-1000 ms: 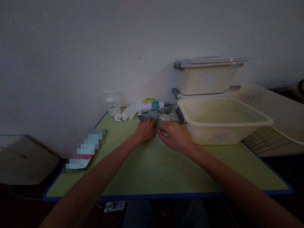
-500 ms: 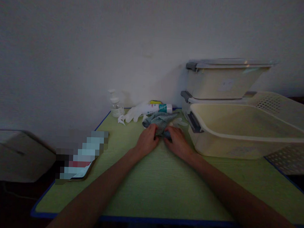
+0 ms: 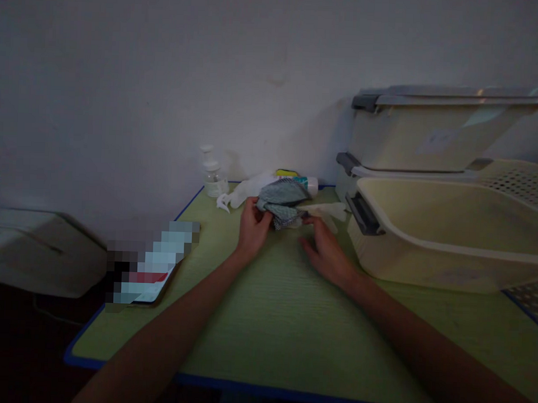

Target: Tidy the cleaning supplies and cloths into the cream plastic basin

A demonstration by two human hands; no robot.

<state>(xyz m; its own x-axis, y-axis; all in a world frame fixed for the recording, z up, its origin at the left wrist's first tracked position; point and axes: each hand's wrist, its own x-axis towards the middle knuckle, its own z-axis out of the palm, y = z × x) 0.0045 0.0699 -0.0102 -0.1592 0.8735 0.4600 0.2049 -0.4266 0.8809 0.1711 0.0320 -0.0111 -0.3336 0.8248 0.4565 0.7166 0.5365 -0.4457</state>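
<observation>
The cloth (image 3: 283,196) is soft, grey-blue and crumpled, with a small checked texture and rounded folds. It is at the far middle of the smooth green table (image 3: 256,324), in front of a white plastic tube (image 3: 312,186). Its long axis goes roughly from left to right; one broad fold points to the right, and a dark checked corner points to the near side.

The left hand (image 3: 253,229) grips the left end of the cloth between thumb and fingers. The right hand (image 3: 326,250) has its fingertips at the right end, the thumb apart; whether they grip it, I cannot tell. Thin, whitish, wrinkled material (image 3: 333,212) lies just beside, near the rectangular, cream plastic bin (image 3: 417,262).
</observation>
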